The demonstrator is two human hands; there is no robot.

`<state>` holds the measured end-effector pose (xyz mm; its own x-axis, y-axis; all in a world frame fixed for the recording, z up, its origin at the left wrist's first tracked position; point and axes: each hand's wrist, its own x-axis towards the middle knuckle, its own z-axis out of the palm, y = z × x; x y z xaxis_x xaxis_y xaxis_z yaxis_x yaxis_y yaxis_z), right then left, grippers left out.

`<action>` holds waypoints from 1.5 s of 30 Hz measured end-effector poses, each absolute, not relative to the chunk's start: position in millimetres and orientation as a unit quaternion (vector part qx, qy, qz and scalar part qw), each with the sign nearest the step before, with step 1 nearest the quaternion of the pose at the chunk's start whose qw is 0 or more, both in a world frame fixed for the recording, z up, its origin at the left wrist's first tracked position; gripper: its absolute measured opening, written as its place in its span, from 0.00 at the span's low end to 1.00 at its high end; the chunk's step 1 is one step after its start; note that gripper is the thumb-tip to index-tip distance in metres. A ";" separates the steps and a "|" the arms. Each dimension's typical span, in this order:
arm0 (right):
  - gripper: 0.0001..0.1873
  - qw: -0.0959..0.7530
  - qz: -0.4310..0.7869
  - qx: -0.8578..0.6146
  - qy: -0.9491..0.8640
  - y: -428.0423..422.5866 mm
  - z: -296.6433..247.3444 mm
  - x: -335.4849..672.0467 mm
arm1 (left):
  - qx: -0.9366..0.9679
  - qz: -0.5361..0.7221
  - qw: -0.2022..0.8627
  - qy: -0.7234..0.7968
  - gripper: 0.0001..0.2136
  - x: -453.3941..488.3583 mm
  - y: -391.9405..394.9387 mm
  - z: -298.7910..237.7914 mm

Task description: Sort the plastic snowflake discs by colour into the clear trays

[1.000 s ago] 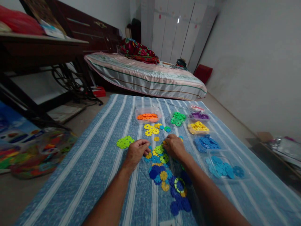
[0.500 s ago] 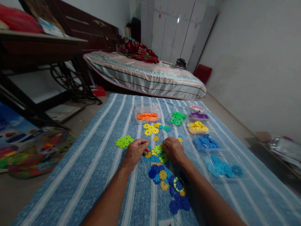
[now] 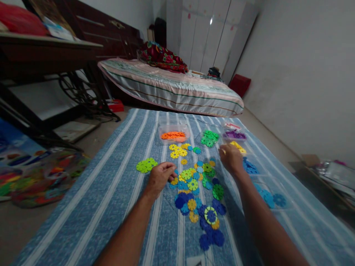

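Note:
My left hand is closed at the left edge of a sprawling cluster of interlocking snowflake discs. Light blue and yellow discs show right at its fingertips; what it pinches, if anything, is hidden. My right hand hovers with curled fingers just left of the tub of yellow discs, partly covering it; I cannot make out anything in its grip. The cluster lies flat, with lime green, green, light blue, dark blue and yellow-orange discs. Lime green discs lie in a pile beyond my left hand.
Clear tubs hold orange discs, green discs, purple discs, dark blue discs and light blue discs. Loose yellow discs lie on the striped cloth. A bed stands beyond.
My right hand has left the cluster and moved right and away to beside the yellow tub, uncovering green discs on the cluster's right side. My left hand has stayed in place.

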<state>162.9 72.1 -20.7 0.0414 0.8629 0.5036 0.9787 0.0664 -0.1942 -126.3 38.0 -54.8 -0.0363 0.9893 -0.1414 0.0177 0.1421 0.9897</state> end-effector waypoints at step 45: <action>0.16 0.221 -0.021 -0.601 -0.768 34.6 -58.7 105.3 | 0.459 0.470 0.518 0.548 0.14 -125.5 39.9 -56.8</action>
